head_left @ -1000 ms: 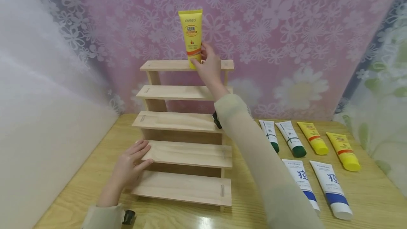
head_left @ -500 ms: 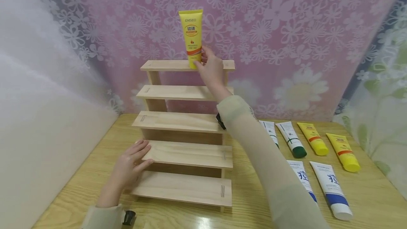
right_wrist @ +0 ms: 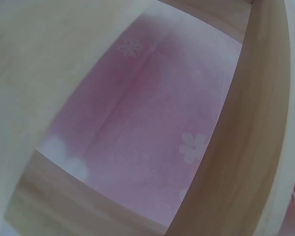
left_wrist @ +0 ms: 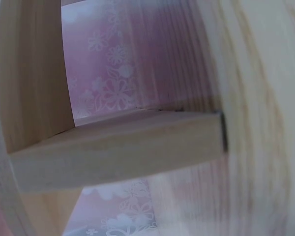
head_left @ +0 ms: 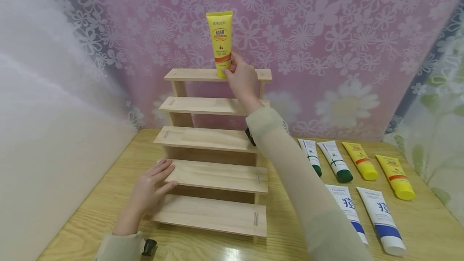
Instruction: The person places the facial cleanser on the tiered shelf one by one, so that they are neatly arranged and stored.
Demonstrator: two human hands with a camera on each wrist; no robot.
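Observation:
A yellow squeeze tube (head_left: 220,37) with an orange band stands cap down on the top shelf (head_left: 192,74) of a stepped wooden rack (head_left: 214,139) in the head view. My right hand (head_left: 243,79) pinches its lower end from the right, thumb at the front edge and fingers behind. At the rack's left side, my left hand (head_left: 150,184) rests on the end of the second-lowest shelf (head_left: 217,175), fingers lying on the wood. The left wrist view looks closely at a rack crossbar (left_wrist: 123,152). Rack boards (right_wrist: 241,128) fill much of the right wrist view; a sliver of hand shows at its right edge.
On the wooden table (head_left: 105,208), right of the rack, lie two white-and-green tubes (head_left: 335,160), two yellow tubes (head_left: 395,176) and two white-and-blue tubes (head_left: 382,218). My right forearm partly covers the nearer ones. A flowered pink backdrop (head_left: 297,23) hangs behind the rack.
My right thumb has slid from the tube's front toward its right edge. The tube keeps its place on the top shelf, and my left hand stays put. The head view has shifted slightly.

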